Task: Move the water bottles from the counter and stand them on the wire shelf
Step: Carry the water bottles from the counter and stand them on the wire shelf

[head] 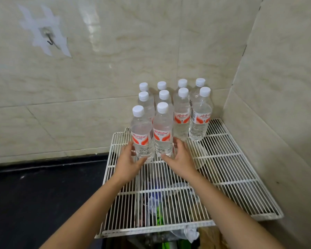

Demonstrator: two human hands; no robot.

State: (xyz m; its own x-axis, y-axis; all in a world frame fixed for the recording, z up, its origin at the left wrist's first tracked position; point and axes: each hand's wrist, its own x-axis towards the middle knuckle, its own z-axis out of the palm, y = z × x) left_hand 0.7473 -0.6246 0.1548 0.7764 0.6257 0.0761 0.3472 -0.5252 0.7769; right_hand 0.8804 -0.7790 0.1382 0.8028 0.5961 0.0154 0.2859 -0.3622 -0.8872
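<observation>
Several clear water bottles with white caps and red-and-white labels stand upright in rows on the white wire shelf (223, 169). The two nearest stand side by side at the front left of the group. My left hand (128, 159) wraps the base of the front left bottle (141, 135). My right hand (180, 159) wraps the base of the bottle next to it (162, 132). Both bottles rest on the wires. Behind them stand the other bottles (181, 114), reaching back toward the tiled corner.
Beige tiled walls close the shelf at the back and right. A dark counter (43, 194) lies to the left, lower than the shelf. Bags and clutter (160, 209) show through the wires underneath. A wall hook (49, 39) hangs at upper left.
</observation>
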